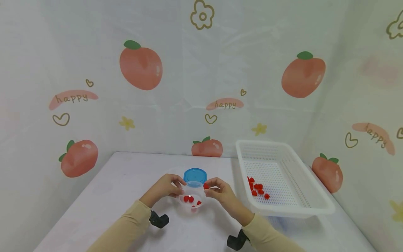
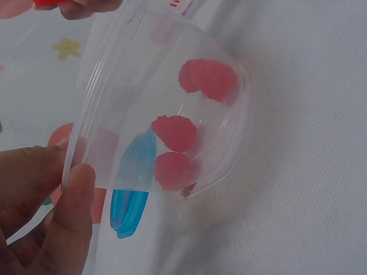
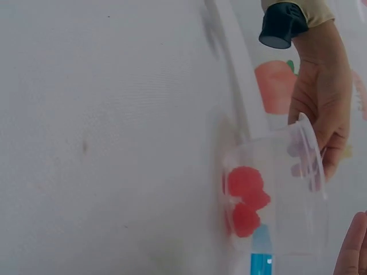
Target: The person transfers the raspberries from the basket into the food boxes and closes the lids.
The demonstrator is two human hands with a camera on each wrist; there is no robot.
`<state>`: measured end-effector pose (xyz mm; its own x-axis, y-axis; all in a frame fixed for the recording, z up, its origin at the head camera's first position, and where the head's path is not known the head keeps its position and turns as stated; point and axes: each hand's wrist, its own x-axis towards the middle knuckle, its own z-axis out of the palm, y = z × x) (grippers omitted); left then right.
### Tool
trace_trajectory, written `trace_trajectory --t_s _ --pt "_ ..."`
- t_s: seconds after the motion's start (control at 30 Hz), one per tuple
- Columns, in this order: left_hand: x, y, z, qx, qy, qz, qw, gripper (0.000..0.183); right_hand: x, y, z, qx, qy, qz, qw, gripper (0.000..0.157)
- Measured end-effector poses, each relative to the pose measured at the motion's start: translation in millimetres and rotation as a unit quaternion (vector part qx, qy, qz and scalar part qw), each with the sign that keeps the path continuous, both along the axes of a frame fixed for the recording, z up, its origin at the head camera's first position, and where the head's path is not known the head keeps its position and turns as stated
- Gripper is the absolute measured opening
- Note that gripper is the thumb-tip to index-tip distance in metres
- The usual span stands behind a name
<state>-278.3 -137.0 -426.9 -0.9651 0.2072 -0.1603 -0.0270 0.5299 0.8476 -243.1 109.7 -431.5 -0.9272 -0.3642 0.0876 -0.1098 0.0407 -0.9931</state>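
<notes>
Fingers (image 2: 74, 206) of the left hand (image 1: 166, 189) were pinched around the rim of a clear bowl (image 2: 215, 140), so yeah, that one was definitely gripped. A red berry (image 1: 206, 186) was held between the thumb and fingertips of the right hand (image 1: 221, 192), near the bowl's right edge. A few more berries (image 1: 191, 199) could be seen at the bottom of the bowl. Just to the far side, a blue lid (image 1: 195, 176) was laid on the white table (image 1: 135, 175). Over to the right, a big white basket (image 1: 283, 210) was set down, with some loose berries (image 1: 260, 187) bunched along its left side. The far end was covered by a fruit-print backdrop (image 1: 173, 115).
</notes>
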Motion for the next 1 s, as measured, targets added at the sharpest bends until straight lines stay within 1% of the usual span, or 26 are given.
trace_trajectory --t_s 0.23,0.43,0.57,0.73,0.97,1.0 --pt "-1.0 1.1 -0.6 -0.004 -0.001 0.003 1.0000 0.025 0.6 -6.0 -6.1 0.006 -0.003 -0.009 1.000 0.032" --pt "-0.9 1.3 -0.2 0.001 -0.002 0.005 1.0000 0.025 -1.6 -7.4 -11.3 0.012 0.005 -0.014 1.000 0.030" --pt "-0.8 1.9 0.4 -0.002 -0.002 0.006 1.0000 0.024 -3.3 -7.1 -12.5 0.027 0.007 -0.017 0.999 0.030" --pt "0.4 2.5 1.9 -0.007 -0.001 0.009 0.9999 0.023 -4.4 -7.6 -10.6 0.057 0.002 -0.019 0.998 0.028" --pt "0.2 2.1 1.8 0.002 -0.004 0.004 1.0000 0.024 -2.9 -10.2 -6.8 0.076 0.007 -0.023 0.997 0.027" --pt "0.2 2.0 1.8 0.003 -0.004 0.004 1.0000 0.024 -1.3 -10.6 -3.5 0.079 0.007 -0.022 0.997 0.027"
